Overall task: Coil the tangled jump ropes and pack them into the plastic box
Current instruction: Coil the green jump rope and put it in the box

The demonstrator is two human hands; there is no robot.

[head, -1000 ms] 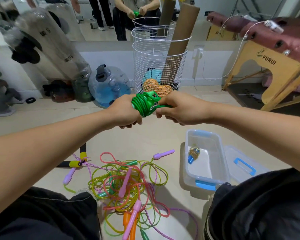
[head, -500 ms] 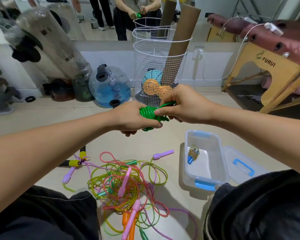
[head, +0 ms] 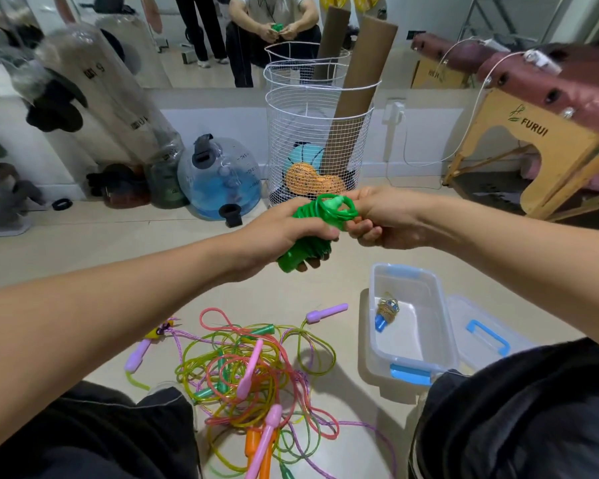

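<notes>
My left hand (head: pixel 284 233) grips a coiled green jump rope (head: pixel 320 216) by its handles, held in the air above the floor. My right hand (head: pixel 377 219) pinches the free green loop at the top of the coil. On the floor below lies a tangle of jump ropes (head: pixel 253 371) in pink, yellow, green, purple and orange. To its right stands the clear plastic box (head: pixel 443 326) with blue clips, open, and one small coiled rope (head: pixel 386 311) lies inside it.
The box lid (head: pixel 484 337) lies on the floor right of the box. A white wire basket (head: pixel 312 133) with cardboard tubes stands behind my hands, a blue water jug (head: pixel 222 178) to its left, a wooden bench (head: pixel 533 140) at the right. My knees frame the rope pile.
The green coil has turned more upright in my left hand, its handles now pointing down. My right hand has shifted to the loop at the coil's top.
</notes>
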